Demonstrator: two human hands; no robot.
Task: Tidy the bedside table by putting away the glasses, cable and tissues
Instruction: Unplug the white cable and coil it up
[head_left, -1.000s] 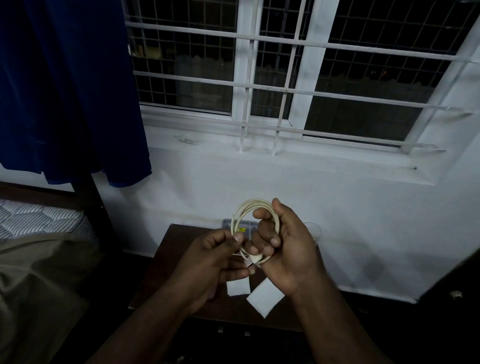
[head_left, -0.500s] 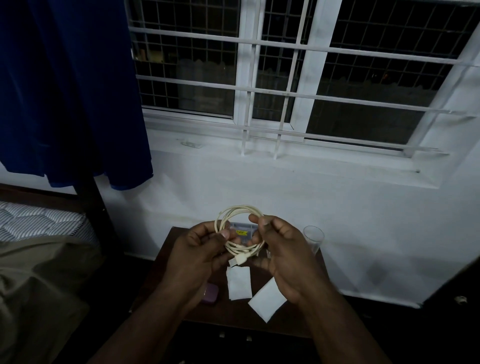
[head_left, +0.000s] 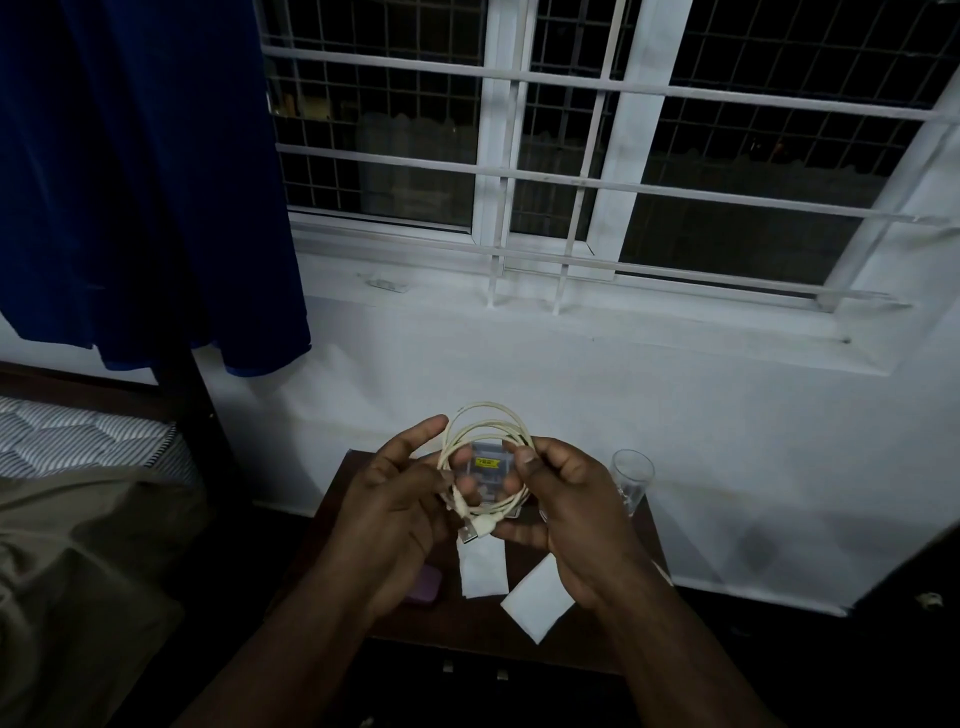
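Note:
A cream-white cable (head_left: 485, 421) is wound into a coil and held above the dark wooden bedside table (head_left: 332, 525). My right hand (head_left: 566, 499) pinches the coil's right side between thumb and fingers. My left hand (head_left: 395, 499) holds the coil's left and lower side, thumb raised, near the USB plug (head_left: 470, 532) that sticks out at the bottom. Two white tissues (head_left: 483, 569) (head_left: 537, 600) lie flat on the table below my hands. A small purple object (head_left: 426, 584) peeks out under my left wrist. No glasses can be made out.
A clear plastic box with a yellow label (head_left: 488, 462) sits at the table's back, seen through the coil. An empty drinking glass (head_left: 631, 480) stands at the back right corner. A bed (head_left: 78, 447) lies to the left, a blue curtain (head_left: 145, 182) above it, a barred window behind.
Both hands with the coil have dropped lower and spread apart a little. The right hand went from gripping the loop's middle to pinching its right side; the left thumb has lifted.

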